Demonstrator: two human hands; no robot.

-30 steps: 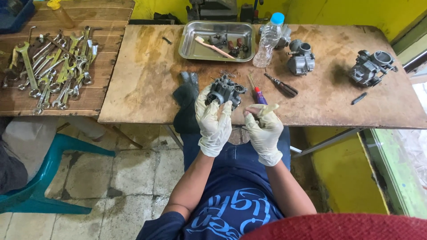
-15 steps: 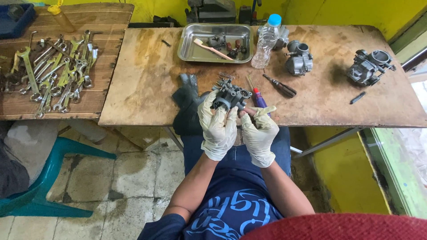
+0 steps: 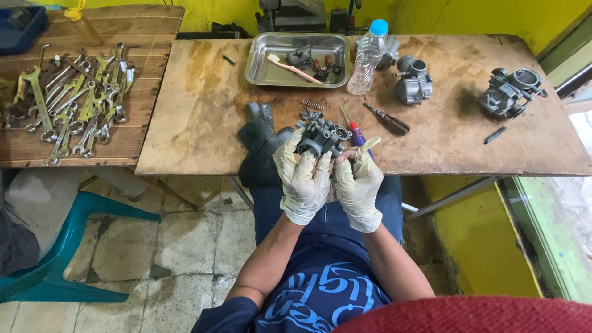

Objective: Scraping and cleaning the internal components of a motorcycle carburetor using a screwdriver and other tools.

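Both my hands wear pale latex gloves and meet just in front of the wooden table's (image 3: 203, 111) near edge. My left hand (image 3: 303, 176) grips a grey metal carburetor body (image 3: 320, 137) from below, holding it upright. My right hand (image 3: 357, 185) is closed beside it, pinching a thin pale stick-like tool (image 3: 370, 144) whose tip points up and to the right. A dark rubber piece (image 3: 259, 145) hangs over the table edge to the left of my hands.
On the table: a steel tray (image 3: 262, 73) with a toothbrush and small parts, a plastic water bottle (image 3: 366, 57), two more carburetors (image 3: 412, 81) (image 3: 510, 92), screwdrivers (image 3: 387, 119), a spring (image 3: 313, 104). Several wrenches (image 3: 74, 102) lie on the left bench. A teal plastic chair (image 3: 61, 246) stands lower left.
My hands have come closer together, and the carburetor body now sits higher in my left hand. The right hand keeps hold of the thin tool.
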